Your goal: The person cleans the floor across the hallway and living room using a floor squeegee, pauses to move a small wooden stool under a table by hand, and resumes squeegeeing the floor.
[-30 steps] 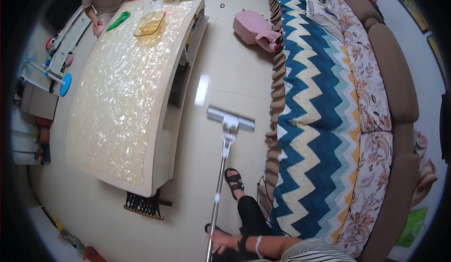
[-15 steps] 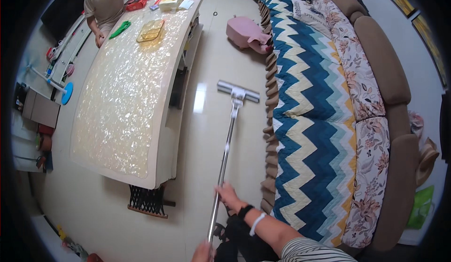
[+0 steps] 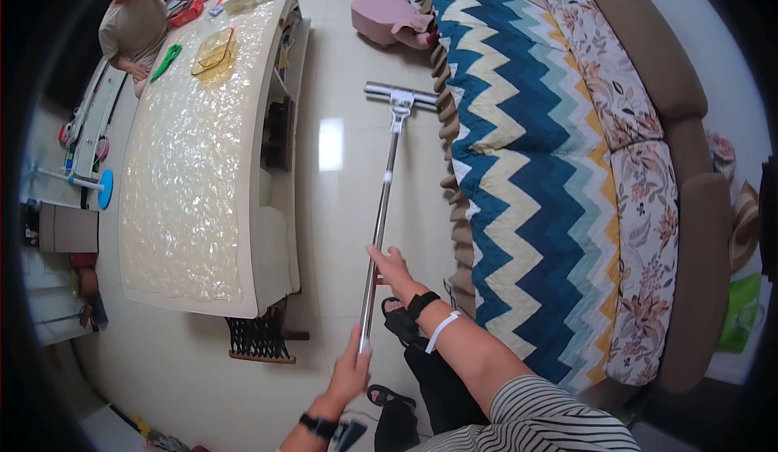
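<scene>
I hold a long metal mop pole (image 3: 383,197) with both hands. My right hand (image 3: 391,266) grips the pole about midway up the near part, and my left hand (image 3: 350,375) grips its near end. The flat silver mop head (image 3: 399,95) lies on the glossy cream floor tiles (image 3: 344,152), close to the fringed edge of a sofa cover with blue, white and yellow zigzags (image 3: 519,176). My right wrist wears a black band and a white band; my left wrist wears a dark watch.
A long low table with a pearly top (image 3: 194,176) stands left of the mop. A person (image 3: 134,19) sits at its far end beside an amber tray (image 3: 212,49). A pink bag (image 3: 389,21) lies on the floor ahead. A brown sofa back (image 3: 673,128) runs along the right.
The mop head has slid farther away along the floor beside the sofa. My left hand has come into view on the pole's end, and my right arm has stretched forward.
</scene>
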